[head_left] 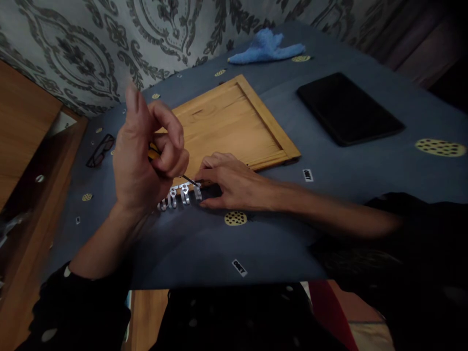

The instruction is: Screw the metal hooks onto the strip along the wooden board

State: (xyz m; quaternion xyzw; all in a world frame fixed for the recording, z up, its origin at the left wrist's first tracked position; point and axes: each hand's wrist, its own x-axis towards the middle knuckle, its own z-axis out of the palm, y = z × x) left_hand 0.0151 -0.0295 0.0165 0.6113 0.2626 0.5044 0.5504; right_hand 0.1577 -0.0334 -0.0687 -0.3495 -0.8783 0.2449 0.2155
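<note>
My left hand (pixel 133 161) is closed around the yellow-handled screwdriver (pixel 190 181), its thumb pointing up. The screwdriver's thin dark shaft slants down to the right, and its tip meets the right part of a silver metal hook rack (pixel 185 193). This rack, with several curved hooks, lies along the near edge of a framed wooden panel (pixel 223 117). At the rack's right end, my right hand (pixel 236 181) pinches it against the panel edge, fingers above and thumb below. A dark strip shows between that thumb and the fingers. The left hand hides the rack's left end.
A black tablet (pixel 349 109) lies to the right of the panel, with a blue cloth (pixel 266 47) at the back. Dark-framed glasses (pixel 100 150) rest at the left. A patterned tablecloth (pixel 278 258) covers the table; a wooden cabinet (pixel 27 126) stands at the left.
</note>
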